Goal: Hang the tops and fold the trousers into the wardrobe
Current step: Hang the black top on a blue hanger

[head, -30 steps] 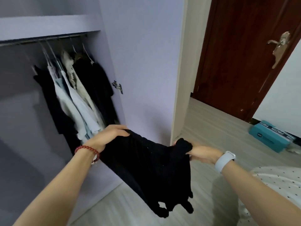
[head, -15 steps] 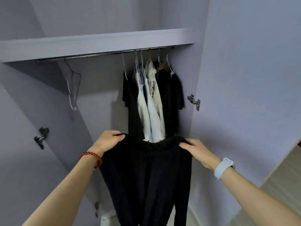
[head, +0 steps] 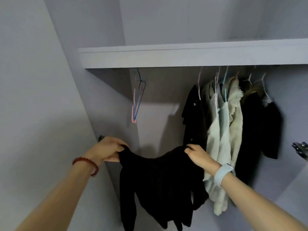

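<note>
Black garment (head: pixel 160 184) hangs unhung before the wardrobe, its top edge pinched by left hand (head: pixel 109 151) and right hand (head: pixel 198 155); several tops (head: pixel 223 130) already hang, spare hangers (head: pixel 137 100) wait.

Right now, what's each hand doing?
Left hand: closed, holding one top corner of the black garment.
Right hand: closed, holding the other top corner.

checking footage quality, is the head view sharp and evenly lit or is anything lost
Head view: soft and slightly blurred; wide-angle lens bends the shelf; dim inside the wardrobe, so the black garment held by the left hand and right hand shows no fabric detail.
</note>
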